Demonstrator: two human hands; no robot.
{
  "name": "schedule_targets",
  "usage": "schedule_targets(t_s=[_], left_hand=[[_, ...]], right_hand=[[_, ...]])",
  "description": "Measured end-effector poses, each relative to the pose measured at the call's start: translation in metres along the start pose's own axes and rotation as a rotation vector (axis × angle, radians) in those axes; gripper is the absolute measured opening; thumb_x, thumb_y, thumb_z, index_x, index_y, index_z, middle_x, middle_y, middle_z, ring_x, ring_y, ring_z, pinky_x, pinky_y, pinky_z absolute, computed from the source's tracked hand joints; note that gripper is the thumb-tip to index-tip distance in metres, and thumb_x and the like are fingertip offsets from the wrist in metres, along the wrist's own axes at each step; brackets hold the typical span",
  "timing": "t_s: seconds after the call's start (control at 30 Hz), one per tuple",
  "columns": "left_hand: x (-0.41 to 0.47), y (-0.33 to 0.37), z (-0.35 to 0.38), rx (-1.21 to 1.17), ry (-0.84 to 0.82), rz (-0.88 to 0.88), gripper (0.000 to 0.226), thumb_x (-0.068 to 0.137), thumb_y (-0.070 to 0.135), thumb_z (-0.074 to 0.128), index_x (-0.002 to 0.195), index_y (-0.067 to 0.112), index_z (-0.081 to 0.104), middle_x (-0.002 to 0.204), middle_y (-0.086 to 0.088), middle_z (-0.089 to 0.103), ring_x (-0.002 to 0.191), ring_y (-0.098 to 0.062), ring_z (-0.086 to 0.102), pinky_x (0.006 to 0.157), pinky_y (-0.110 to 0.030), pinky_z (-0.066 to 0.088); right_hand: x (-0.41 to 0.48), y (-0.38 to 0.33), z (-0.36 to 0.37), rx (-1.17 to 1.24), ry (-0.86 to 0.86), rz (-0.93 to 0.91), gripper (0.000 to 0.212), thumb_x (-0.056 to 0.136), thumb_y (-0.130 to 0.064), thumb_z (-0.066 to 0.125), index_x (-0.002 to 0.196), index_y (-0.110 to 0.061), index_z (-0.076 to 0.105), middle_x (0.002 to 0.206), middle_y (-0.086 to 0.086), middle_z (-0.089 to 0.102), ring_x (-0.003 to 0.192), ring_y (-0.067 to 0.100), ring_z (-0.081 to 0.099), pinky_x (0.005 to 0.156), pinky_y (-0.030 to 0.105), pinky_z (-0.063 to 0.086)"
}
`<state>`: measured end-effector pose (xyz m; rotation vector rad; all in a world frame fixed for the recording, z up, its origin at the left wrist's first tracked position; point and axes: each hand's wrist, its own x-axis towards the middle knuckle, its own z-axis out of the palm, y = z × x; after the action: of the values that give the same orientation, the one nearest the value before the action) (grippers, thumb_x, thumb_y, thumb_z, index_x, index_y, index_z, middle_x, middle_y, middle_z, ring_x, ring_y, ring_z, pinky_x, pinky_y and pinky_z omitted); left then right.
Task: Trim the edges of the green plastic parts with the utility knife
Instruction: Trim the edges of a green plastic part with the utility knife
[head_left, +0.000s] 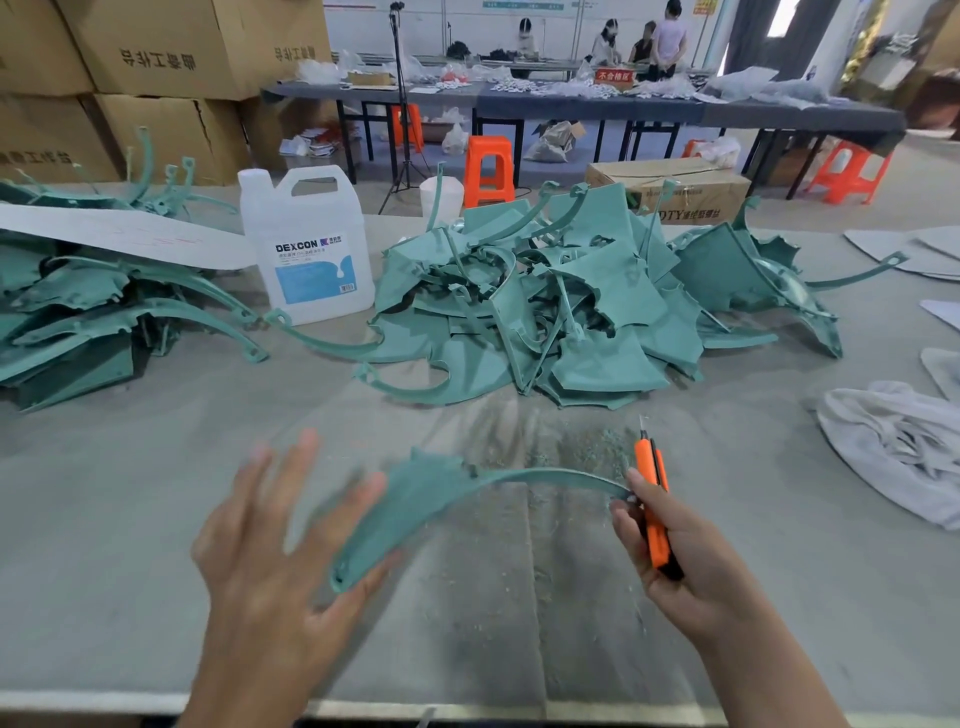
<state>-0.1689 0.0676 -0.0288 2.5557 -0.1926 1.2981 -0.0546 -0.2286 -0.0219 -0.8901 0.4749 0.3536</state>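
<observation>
Judging by how things lie, the stack of green parts (104, 312) at the left edge of the frame, loosely ordered, may be the finished lot, though nothing confirms that. Right of it stands a white DEXCON jug (311, 244), and beyond that, at upper centre, sprawls a big tangled heap of green parts (571, 301), likely waiting their turn. So most of the job seems left.

Lower left of centre, the left hand (270, 561) hangs over the worktop (130, 519) with its grip apart, fingers spread and blurred. It may be touching the lower end of one curved green part (415, 509), but the blur hides any contact. That part arcs across the lower middle, its thin tip reaching the right hand (691, 566), whose grip is clamped round the orange utility knife (653, 509), blade pointing up the frame. Green shavings (566, 452) dust the worktop just above, a sign that some trimming is done. A white cloth (893, 457) lies at the right edge.
</observation>
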Motion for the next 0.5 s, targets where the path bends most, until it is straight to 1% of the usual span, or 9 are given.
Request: schedule_targets(t_s=[0.03, 0.07, 0.1, 0.17, 0.2, 0.27, 0.33, 0.4, 0.5], left_hand=[[0.002, 0.001, 0.0, -0.043, -0.028, 0.058, 0.042, 0.091, 0.048, 0.063, 0.13, 0.031, 0.063, 0.144, -0.003, 0.057, 0.14, -0.02, 0.045, 0.113, -0.046, 0.029], [0.006, 0.004, 0.001, -0.132, -0.053, 0.068, 0.031, 0.094, 0.045, 0.062, 0.12, 0.032, 0.07, 0.131, 0.006, 0.066, 0.129, -0.009, 0.055, 0.109, -0.043, 0.035], [0.008, 0.007, 0.001, -0.228, -0.08, 0.015, 0.026, 0.095, 0.046, 0.06, 0.111, 0.032, 0.075, 0.117, 0.016, 0.071, 0.117, 0.001, 0.06, 0.106, -0.035, 0.042], [0.011, 0.012, 0.002, -0.358, -0.195, -0.236, 0.031, 0.091, 0.059, 0.057, 0.105, 0.038, 0.075, 0.102, 0.031, 0.071, 0.102, 0.011, 0.061, 0.096, -0.012, 0.042], [0.01, 0.012, 0.004, -0.382, -0.287, -0.356, 0.035, 0.086, 0.068, 0.054, 0.106, 0.046, 0.071, 0.102, 0.036, 0.069, 0.102, 0.011, 0.061, 0.094, -0.006, 0.04], [0.002, 0.01, 0.01, -0.411, -0.474, -0.452, 0.052, 0.078, 0.086, 0.043, 0.112, 0.053, 0.065, 0.11, 0.039, 0.065, 0.11, 0.007, 0.061, 0.097, -0.006, 0.037], [-0.007, 0.004, 0.016, -0.46, -0.666, -0.471, 0.08, 0.065, 0.1, 0.035, 0.124, 0.052, 0.058, 0.132, 0.037, 0.052, 0.129, 0.006, 0.05, 0.108, -0.014, 0.033], [-0.014, -0.001, 0.021, -0.443, -0.838, -0.415, 0.101, 0.051, 0.105, 0.043, 0.139, 0.056, 0.038, 0.149, 0.04, 0.028, 0.142, 0.013, 0.024, 0.117, -0.021, 0.023], [-0.015, -0.007, 0.022, -0.325, -0.982, -0.298, 0.122, 0.042, 0.104, 0.056, 0.145, 0.066, 0.004, 0.151, 0.049, -0.007, 0.141, 0.022, -0.008, 0.116, -0.019, 0.011]], right_hand=[[0.002, 0.001, 0.001, -0.013, -0.011, -0.012, 0.016, 0.086, -0.014, 0.073, 0.091, -0.006, 0.061, 0.067, 0.008, 0.061, 0.053, 0.01, 0.065, 0.047, 0.017, 0.055], [0.004, 0.001, 0.002, -0.029, -0.017, -0.033, 0.015, 0.087, -0.012, 0.072, 0.093, -0.005, 0.061, 0.067, 0.009, 0.063, 0.053, 0.011, 0.065, 0.048, 0.017, 0.055], [0.007, 0.002, 0.004, -0.05, -0.015, -0.059, 0.013, 0.088, -0.009, 0.07, 0.094, -0.004, 0.06, 0.066, 0.009, 0.064, 0.054, 0.012, 0.066, 0.049, 0.018, 0.055], [0.014, 0.005, 0.006, -0.124, 0.01, -0.115, 0.008, 0.091, 0.0, 0.065, 0.097, -0.001, 0.059, 0.065, 0.01, 0.066, 0.054, 0.014, 0.067, 0.049, 0.019, 0.056], [0.016, 0.007, 0.007, -0.18, 0.024, -0.146, 0.009, 0.092, 0.001, 0.064, 0.099, 0.0, 0.058, 0.067, 0.011, 0.066, 0.054, 0.015, 0.067, 0.05, 0.02, 0.056], [0.02, 0.013, 0.006, -0.282, 0.026, -0.215, 0.014, 0.093, -0.001, 0.066, 0.103, 0.001, 0.057, 0.075, 0.014, 0.065, 0.059, 0.017, 0.067, 0.053, 0.023, 0.057], [0.02, 0.018, 0.005, -0.346, -0.01, -0.262, 0.019, 0.092, -0.006, 0.069, 0.105, 0.0, 0.057, 0.082, 0.014, 0.064, 0.066, 0.02, 0.069, 0.057, 0.027, 0.058], [0.019, 0.02, 0.006, -0.388, -0.039, -0.297, 0.021, 0.092, -0.009, 0.071, 0.105, 0.0, 0.057, 0.084, 0.011, 0.061, 0.071, 0.02, 0.069, 0.063, 0.029, 0.06], [0.017, 0.021, 0.008, -0.447, -0.054, -0.351, 0.024, 0.093, -0.01, 0.07, 0.106, 0.003, 0.055, 0.085, 0.009, 0.054, 0.075, 0.02, 0.066, 0.072, 0.03, 0.061]])
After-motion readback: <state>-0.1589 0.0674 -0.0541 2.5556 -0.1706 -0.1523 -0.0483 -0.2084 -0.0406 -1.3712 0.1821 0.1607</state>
